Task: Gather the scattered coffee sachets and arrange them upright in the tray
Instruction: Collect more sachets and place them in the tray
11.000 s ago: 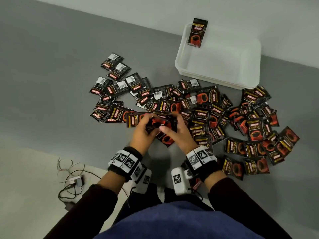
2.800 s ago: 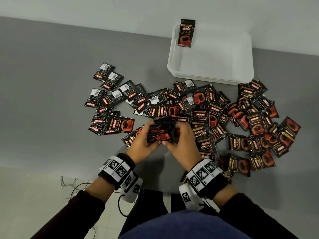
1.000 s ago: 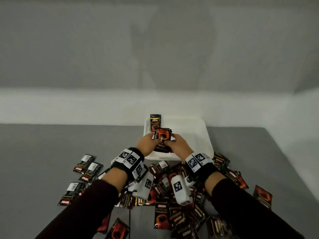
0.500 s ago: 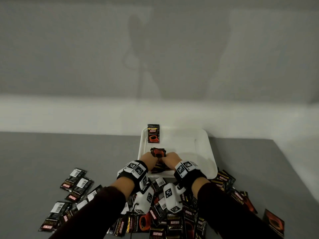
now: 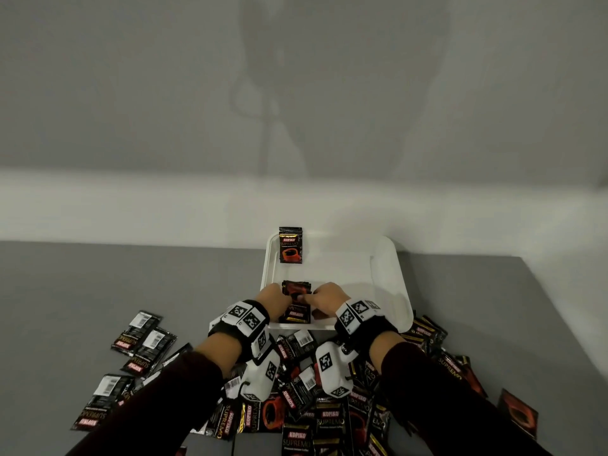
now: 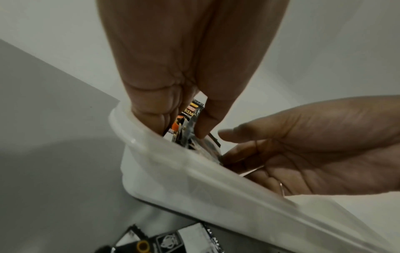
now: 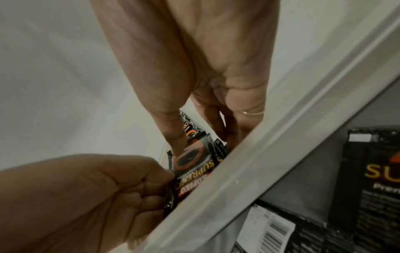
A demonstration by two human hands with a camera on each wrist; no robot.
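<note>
A white tray stands at the far edge of the grey surface, against the wall. One black and red coffee sachet stands upright in its back left corner. Both hands hold a stack of sachets low inside the tray's near left part. My left hand grips the stack's left side with curled fingers. My right hand pinches the right side. In the right wrist view its thumb presses the front sachet just behind the tray rim. The stack's lower end is hidden by that rim.
Many loose sachets lie scattered on the grey surface between me and the tray. More sachets lie out to the left, and a lone sachet lies far right. A pale wall rises right behind the tray.
The hands carried the gathered stack from the pile to the tray. In the last second they lowered it inside the near left part, and the camera has moved closer.
</note>
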